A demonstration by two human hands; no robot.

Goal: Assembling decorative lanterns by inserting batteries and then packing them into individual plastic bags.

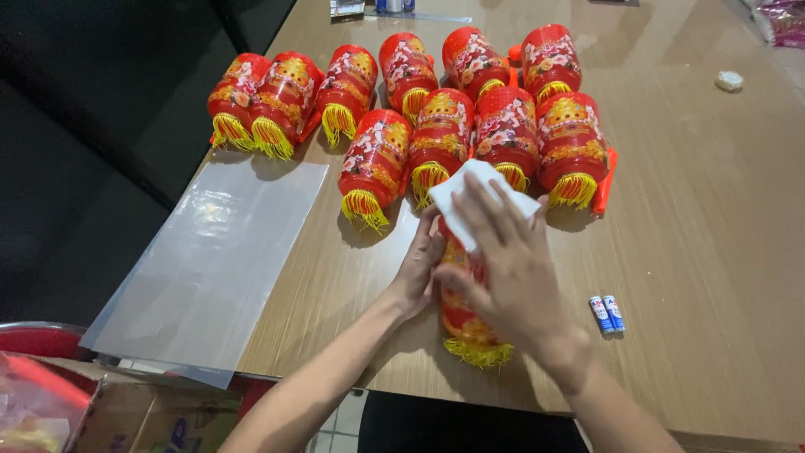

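Mostly hidden, the red lantern (464, 323) lies under my right hand (511, 277), spread flat on white cloth (470, 191); left hand (417, 267) seemingly cups its side on the wooden tabletop (713, 252).

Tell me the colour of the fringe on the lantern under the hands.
Yellow fringe on a red lantern, clearest in the head view.

Both forearms are seen bare, no sleeves are worn, and the left hand (417, 267) and right hand (508, 270) are uncovered
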